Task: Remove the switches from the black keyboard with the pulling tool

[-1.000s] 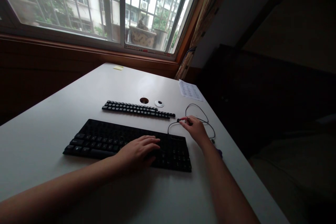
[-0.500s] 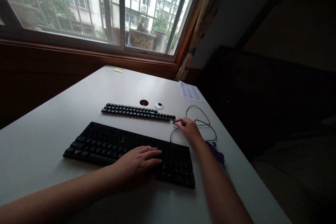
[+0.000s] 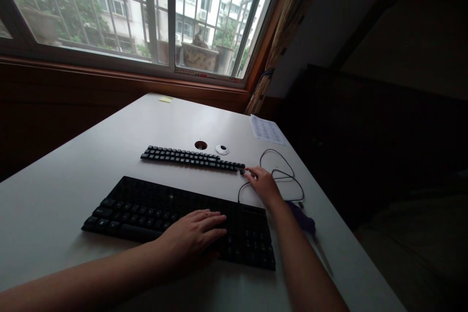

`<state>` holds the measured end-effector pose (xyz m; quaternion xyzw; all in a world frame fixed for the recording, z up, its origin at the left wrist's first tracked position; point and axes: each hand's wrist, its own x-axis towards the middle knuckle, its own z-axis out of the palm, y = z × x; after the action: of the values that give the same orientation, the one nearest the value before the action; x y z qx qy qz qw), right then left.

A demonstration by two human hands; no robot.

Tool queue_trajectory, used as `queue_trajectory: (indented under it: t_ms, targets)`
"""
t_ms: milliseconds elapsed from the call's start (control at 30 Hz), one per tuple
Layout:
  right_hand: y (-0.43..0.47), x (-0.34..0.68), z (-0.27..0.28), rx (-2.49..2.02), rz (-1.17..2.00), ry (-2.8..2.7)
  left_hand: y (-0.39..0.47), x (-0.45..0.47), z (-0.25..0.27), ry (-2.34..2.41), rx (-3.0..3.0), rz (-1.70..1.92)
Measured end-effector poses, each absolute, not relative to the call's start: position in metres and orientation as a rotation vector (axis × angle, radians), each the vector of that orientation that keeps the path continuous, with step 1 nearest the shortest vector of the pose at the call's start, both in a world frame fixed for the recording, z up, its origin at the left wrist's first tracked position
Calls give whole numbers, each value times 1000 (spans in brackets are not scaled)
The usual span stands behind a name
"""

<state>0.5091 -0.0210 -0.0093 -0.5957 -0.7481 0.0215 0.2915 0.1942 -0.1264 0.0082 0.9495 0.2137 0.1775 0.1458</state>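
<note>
A black keyboard [image 3: 146, 204] lies across the near part of the white desk, with keycaps on its lower and right parts and a bare upper-left part. My left hand [image 3: 199, 229] rests flat on it, fingers stretched out. Beyond it, loose black keycaps [image 3: 183, 157] stand in rows. At the right end of these rows my right hand [image 3: 261, 183] pinches a small black keycap [image 3: 242, 172] at its fingertips, low over the desk or touching it. The exact grip is too small to make out clearly.
The keyboard's cable [image 3: 292, 170] loops on the right of the desk. A purple-handled tool [image 3: 303, 219] with a thin shaft lies beside my right forearm. Behind the keycaps are a round desk hole [image 3: 201, 145] and a white ring cover [image 3: 222, 149]. A printed sheet [image 3: 268, 129] lies at the far right edge.
My right hand has shifted slightly, bringing the keycap closer to the end of the rows. My left hand stays on the keyboard. The view has tilted a little.
</note>
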Motion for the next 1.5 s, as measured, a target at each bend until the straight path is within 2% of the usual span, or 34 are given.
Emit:
queue_trajectory:
  t_ms: [1500]
  targets:
    - [-36, 496, -6, -1642, -5, -2165, -129, 194, 9, 596, 2747, 527]
